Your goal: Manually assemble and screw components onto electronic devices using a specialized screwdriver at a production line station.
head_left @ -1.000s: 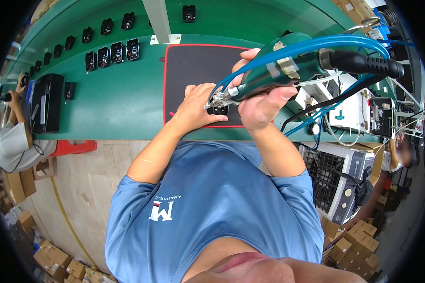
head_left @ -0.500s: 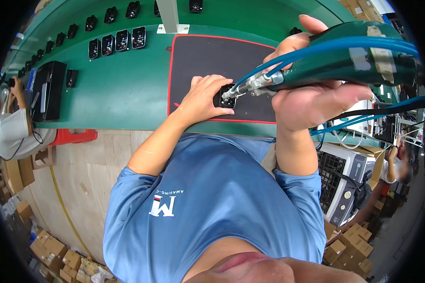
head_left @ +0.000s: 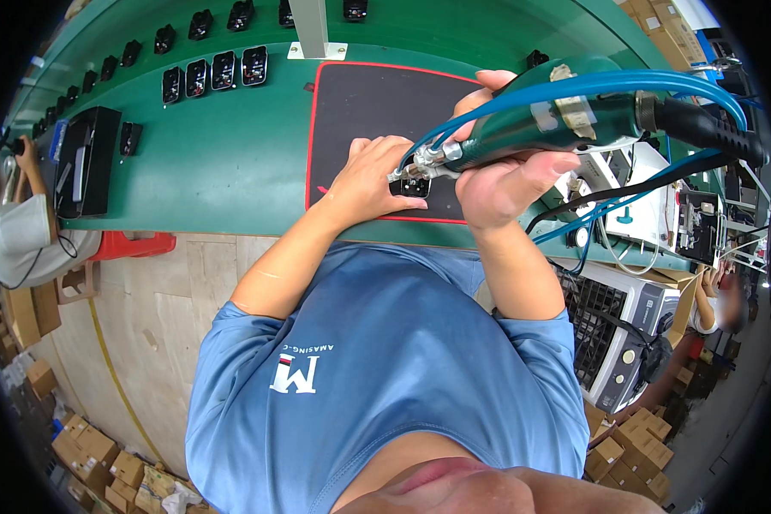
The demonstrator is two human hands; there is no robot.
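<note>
A green workbench (head_left: 231, 176) crosses the view, bearing a dark, red-edged mat (head_left: 360, 103). On the mat's near part lies one black housing (head_left: 416, 188), open side up, with small pale parts visible inside; tool and fingers hide the remainder. The left hand (head_left: 370, 182) steadies it, thumb along the near edge. The right hand (head_left: 505, 184) is wrapped around a thick, dark green handheld tool (head_left: 531, 128), cylindrical, patched with worn tape, with silvery metal fittings at its head and blue hoses (head_left: 608, 81) attached. The metal tip is over the housing; contact cannot be confirmed. Farther off, four open black housings (head_left: 224, 70) stand side by side in a row, small light parts inside each. At left is a black box (head_left: 103, 163), contents unclear. Beyond it sits a co-worker (head_left: 26, 231) in a pale top.
</note>
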